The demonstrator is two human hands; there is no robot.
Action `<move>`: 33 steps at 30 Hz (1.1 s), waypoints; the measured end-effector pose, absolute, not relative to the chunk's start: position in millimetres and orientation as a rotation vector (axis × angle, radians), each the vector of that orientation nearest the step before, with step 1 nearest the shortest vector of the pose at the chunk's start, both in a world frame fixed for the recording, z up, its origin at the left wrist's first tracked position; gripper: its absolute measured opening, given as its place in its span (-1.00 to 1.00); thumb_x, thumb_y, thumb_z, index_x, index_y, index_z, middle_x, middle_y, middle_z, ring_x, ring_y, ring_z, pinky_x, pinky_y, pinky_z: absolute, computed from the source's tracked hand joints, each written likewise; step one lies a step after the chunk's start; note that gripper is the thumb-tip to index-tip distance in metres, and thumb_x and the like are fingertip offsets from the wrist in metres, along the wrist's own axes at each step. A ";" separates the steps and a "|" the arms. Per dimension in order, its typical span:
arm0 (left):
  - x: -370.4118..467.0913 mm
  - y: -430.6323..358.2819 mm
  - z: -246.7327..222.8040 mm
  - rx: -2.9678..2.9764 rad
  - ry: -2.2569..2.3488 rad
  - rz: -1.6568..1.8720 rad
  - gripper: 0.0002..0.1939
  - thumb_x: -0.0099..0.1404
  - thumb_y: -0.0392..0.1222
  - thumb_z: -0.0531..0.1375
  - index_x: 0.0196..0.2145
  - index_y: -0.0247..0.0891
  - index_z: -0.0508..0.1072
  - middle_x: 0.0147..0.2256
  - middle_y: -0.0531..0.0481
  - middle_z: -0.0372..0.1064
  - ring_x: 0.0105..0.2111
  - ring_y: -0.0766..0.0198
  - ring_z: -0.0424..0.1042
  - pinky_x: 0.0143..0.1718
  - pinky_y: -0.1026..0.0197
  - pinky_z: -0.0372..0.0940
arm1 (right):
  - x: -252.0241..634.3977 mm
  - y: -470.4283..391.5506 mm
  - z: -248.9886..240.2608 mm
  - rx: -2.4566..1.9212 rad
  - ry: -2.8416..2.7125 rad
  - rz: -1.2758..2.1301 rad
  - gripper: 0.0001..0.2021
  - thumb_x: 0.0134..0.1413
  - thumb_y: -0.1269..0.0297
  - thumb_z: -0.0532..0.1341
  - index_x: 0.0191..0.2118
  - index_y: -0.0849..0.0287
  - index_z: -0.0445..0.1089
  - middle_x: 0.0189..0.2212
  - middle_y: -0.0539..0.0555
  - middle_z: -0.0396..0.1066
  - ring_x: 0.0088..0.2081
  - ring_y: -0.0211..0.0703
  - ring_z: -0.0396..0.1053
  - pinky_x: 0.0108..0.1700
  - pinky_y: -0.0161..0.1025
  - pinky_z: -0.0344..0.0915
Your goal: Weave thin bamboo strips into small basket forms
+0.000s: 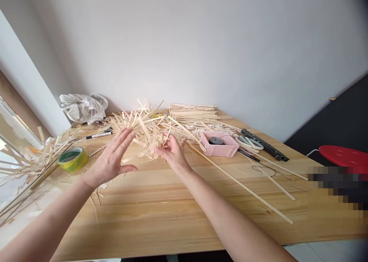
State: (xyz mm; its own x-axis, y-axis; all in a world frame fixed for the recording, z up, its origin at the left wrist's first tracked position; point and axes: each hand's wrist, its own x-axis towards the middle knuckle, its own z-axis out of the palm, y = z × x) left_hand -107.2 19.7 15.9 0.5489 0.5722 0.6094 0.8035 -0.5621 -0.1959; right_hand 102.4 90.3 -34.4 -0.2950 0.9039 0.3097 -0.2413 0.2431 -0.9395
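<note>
My right hand (174,154) pinches the right side of a small round weaving of bamboo strips (153,145), held up over the table. Loose strip ends stick out from its ring, and one thin strip (170,120) rises in a curve beside my fingers. Left of the weaving, my left hand (113,156) is raised with its fingers stretched out and thumb apart, holding nothing. Behind both hands lies a messy heap of bamboo strips (123,118), which blends with the far side of the weaving.
On the wooden table (161,223) are a roll of tape (73,159), a marker (99,135), a pink box (221,150) with a black spool (216,140), scissors (248,142) and a black tool (264,145). Bundled strips (193,113) lie by the wall; a red stool (343,158) stands right.
</note>
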 end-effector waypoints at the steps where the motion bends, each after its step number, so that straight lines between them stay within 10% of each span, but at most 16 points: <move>1: -101.3 23.7 19.8 -2.354 -1.078 -0.587 0.01 0.05 0.23 0.13 0.27 -0.25 -0.28 0.23 -0.32 -0.12 0.23 -0.10 -0.13 0.17 -0.10 -0.03 | 102.5 89.1 -33.8 -0.659 -1.424 1.333 -0.35 -0.23 0.11 0.32 0.02 0.10 0.09 -0.43 -0.08 0.23 -0.51 -0.35 0.23 -0.58 -0.41 0.12; 33: -60.6 37.8 -12.5 -2.046 -1.212 -1.121 -0.26 0.07 -0.01 0.24 0.14 -0.22 0.05 0.01 -0.26 0.17 0.05 0.01 0.19 0.01 -0.03 0.20 | 107.4 84.5 -26.3 -0.438 -1.325 1.357 -0.56 -0.10 0.28 0.21 -0.01 -0.01 0.21 -0.03 0.03 0.22 -0.41 -0.36 0.28 -0.43 -0.36 0.25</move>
State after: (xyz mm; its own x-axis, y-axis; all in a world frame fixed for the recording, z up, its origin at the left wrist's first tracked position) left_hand -60.6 37.8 -12.5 0.2619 0.4619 0.8474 0.8805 -0.4739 -0.0138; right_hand 107.4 84.5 -26.3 -0.2979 0.8578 0.4189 -0.4391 0.2665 -0.8580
